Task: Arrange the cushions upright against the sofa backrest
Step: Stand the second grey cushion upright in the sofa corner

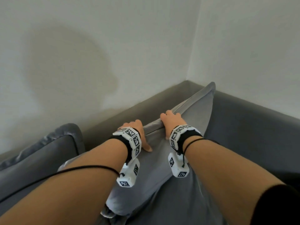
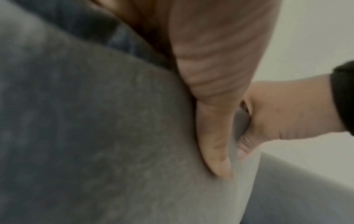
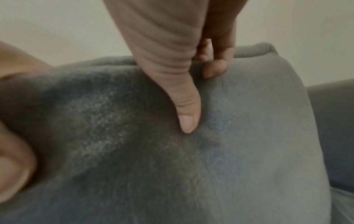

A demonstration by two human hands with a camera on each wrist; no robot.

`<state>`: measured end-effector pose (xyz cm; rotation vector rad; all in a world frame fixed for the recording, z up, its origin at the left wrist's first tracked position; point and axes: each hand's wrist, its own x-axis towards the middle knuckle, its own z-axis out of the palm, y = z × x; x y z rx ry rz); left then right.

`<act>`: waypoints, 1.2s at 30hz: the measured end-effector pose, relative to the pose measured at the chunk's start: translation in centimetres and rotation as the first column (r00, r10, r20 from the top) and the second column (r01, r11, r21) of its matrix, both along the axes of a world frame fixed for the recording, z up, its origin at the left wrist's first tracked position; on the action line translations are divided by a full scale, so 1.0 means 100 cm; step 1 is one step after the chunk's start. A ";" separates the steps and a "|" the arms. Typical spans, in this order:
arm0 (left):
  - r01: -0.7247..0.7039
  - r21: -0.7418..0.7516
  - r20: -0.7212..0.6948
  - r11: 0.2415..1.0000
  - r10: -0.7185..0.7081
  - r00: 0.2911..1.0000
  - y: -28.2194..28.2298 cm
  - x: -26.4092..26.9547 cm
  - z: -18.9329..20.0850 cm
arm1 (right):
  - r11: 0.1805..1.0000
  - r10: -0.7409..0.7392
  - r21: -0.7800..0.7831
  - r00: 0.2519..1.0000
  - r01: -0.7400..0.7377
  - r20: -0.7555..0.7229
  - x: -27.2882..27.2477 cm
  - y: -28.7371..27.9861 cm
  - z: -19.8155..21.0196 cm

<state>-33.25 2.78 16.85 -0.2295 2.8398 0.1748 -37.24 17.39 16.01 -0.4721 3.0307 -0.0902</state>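
Gripping the top edge of the light grey cushion [image 1: 164, 159], left hand [image 1: 138, 132] and right hand [image 1: 172, 122] curl fingers behind it, thumbs pressed on its front. It leans toward the backrest [image 1: 129, 117] at 12 o'clock. Best: press the top back evenly, keep the base seated on the sofa.

Two plain pale walls [image 1: 113, 38] meet in a corner far right of me; a faint shadow [image 1: 65, 65] falls on the left one.
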 end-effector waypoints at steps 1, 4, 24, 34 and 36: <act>0.037 0.046 0.010 0.998 -0.038 0.999 0.001 0.001 -0.001 | 1.000 0.001 0.016 1.000 -0.001 -0.004 -0.003 0.000 -0.002; 0.142 0.131 -0.058 0.981 -0.135 0.989 0.015 -0.002 0.005 | 0.998 -0.021 0.052 0.999 0.022 -0.031 -0.011 0.011 0.005; -0.128 -0.145 -0.195 0.981 0.098 0.976 -0.020 -0.044 -0.020 | 0.996 0.065 -0.080 0.921 -0.037 0.385 -0.045 -0.004 -0.060; -0.087 -0.018 0.007 0.996 0.087 0.996 -0.002 -0.050 -0.045 | 0.991 -0.001 -0.125 0.950 0.042 0.313 -0.050 0.005 -0.051; -0.054 -0.033 -0.022 0.998 0.054 0.998 0.013 -0.054 -0.042 | 0.984 -0.053 -0.148 0.954 0.101 0.296 -0.046 0.022 -0.050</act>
